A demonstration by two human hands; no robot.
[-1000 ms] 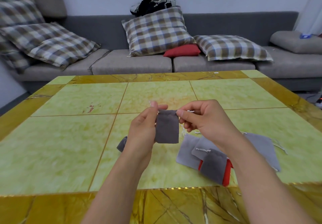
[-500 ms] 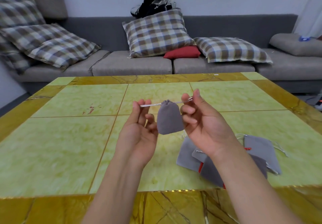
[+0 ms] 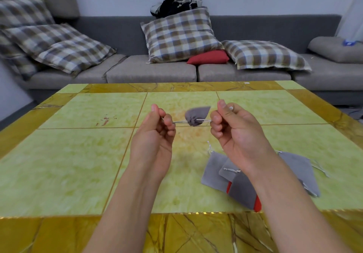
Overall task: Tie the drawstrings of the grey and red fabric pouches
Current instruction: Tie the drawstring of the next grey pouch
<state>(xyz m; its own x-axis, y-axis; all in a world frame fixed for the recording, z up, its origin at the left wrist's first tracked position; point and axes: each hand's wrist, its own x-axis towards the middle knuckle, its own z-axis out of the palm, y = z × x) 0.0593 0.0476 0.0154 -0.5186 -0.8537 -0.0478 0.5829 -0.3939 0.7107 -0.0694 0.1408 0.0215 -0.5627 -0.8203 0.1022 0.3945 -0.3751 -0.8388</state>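
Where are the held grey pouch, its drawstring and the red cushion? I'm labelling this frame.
held grey pouch (image 3: 197,113), head view, on its blurred body.
drawstring (image 3: 179,122), head view, on the taut left stretch.
red cushion (image 3: 208,57), head view, on its middle.

Soft even light; pouch (image 3: 197,115) perhaps motion-blurred.

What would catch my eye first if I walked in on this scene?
Most likely the small grey pouch hanging in mid-air above the middle of the yellow-green table, its mouth cinched tight. The left hand and the right hand each pinch a drawstring end and pull it sideways. Next, the heap of flat grey and red pouches near the right forearm, and the plaid cushions on the grey sofa behind.
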